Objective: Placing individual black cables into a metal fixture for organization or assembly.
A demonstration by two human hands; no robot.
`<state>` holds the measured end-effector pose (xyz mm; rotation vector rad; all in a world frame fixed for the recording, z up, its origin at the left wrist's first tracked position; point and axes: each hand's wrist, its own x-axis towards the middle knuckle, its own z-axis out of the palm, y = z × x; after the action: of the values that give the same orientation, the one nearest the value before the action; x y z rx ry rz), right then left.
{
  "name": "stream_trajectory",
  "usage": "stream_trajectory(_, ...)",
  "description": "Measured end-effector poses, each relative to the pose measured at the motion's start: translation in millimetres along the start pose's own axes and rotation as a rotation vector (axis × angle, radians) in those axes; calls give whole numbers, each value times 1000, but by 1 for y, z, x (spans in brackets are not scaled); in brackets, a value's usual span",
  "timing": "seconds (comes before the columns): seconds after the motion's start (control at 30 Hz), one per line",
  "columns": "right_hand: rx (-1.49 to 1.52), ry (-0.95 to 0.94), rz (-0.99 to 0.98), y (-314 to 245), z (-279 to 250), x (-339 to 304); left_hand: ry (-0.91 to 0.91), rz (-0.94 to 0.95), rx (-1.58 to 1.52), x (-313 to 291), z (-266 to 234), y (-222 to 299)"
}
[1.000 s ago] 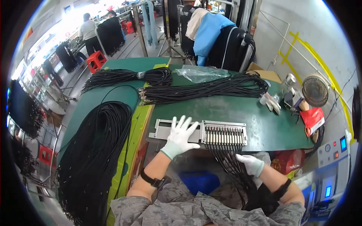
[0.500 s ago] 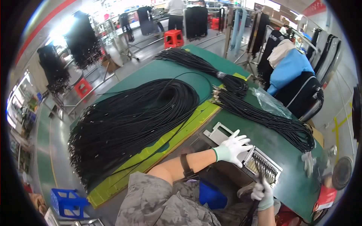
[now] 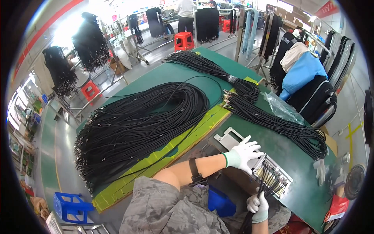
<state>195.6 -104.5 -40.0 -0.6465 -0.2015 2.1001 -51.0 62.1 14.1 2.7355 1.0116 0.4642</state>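
My left hand [image 3: 244, 153], in a white glove, lies flat with fingers spread on a grey metal fixture [image 3: 233, 139] at the near edge of the green table [image 3: 171, 76]. Several black cable ends [image 3: 272, 177] are plugged into the fixture's right part. My right hand [image 3: 259, 205], also gloved, is closed around the bundle of those black cables below the table edge. A black band sits on my left wrist.
A large heap of black cables [image 3: 136, 121] covers the table's left half. Two more cable bundles [image 3: 269, 119] lie to the right, beside a clear plastic bag [image 3: 282, 109]. A blue crate [image 3: 70, 206] stands on the floor at left. Red stools and people are far behind.
The view has swung further left and nearer. My left hand stays on the fixture; my right hand has closed on the cable bundle lower down.
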Motion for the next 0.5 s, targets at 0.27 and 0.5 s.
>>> stream_trajectory(0.27,33,-11,15,6,2,-8,-62,26,2,-1,2,-3)
stream_trajectory(0.5,-337,-94,-10,18,60,-56,-88,12,-32,1,-7,-1)
